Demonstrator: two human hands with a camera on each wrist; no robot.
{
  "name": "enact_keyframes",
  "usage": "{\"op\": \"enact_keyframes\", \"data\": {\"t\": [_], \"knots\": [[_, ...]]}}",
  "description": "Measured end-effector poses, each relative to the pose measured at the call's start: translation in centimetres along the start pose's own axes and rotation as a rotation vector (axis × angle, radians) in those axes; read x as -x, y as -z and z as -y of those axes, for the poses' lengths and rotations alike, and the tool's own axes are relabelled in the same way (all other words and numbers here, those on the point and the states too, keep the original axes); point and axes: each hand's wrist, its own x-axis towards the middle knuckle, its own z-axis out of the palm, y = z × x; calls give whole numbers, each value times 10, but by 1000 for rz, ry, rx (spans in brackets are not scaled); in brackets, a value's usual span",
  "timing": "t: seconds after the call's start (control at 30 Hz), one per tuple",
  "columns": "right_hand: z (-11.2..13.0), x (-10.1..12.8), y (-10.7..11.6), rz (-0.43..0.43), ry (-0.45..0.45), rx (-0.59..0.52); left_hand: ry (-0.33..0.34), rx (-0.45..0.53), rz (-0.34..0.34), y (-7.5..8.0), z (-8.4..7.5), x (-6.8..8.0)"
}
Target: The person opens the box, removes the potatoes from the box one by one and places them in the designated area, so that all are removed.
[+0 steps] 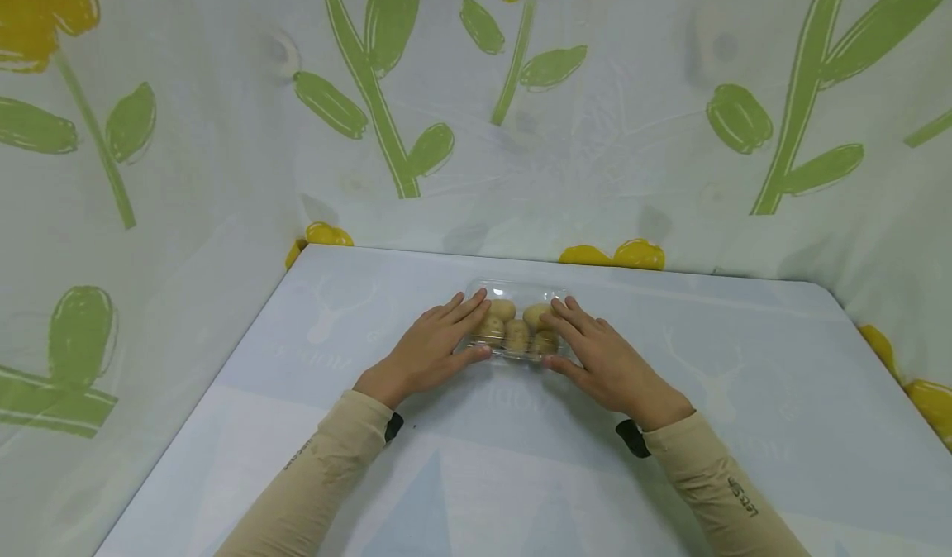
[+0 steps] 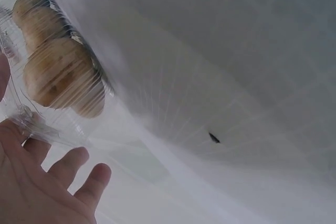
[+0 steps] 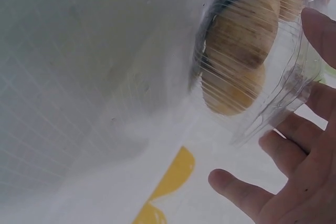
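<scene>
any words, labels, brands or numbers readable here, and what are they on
"LETS", right sleeve; the lettering after it is unclear.
Left sleeve: small dark lettering, too small to read.
Tabletop covering: pale printed letters, too faint to read.
Clear plastic box: no readable text.

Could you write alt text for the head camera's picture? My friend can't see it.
A person's left hand and right hand hold a clear plastic container of potatoes from both sides at a pale table. Both sleeves are tan; behind is a white flower-printed backdrop.
</scene>
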Motion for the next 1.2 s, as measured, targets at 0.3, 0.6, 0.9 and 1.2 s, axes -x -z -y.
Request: {"op": "enact_keyframes", "data": {"t": [0.3, 0.6, 0.9, 1.2], "knots": [[-1, -1, -2, 1, 3, 18, -6, -23, -14, 2, -2, -1], [-2, -1, -3, -9, 30, 31, -17, -52, -4, 4, -2, -1], [-1, -2, -4, -40, 46, 50, -12, -68, 1, 4, -2, -3], [-1, -2, -6, -52, 48, 47, -17, -99, 4, 6, -1, -4]]}}
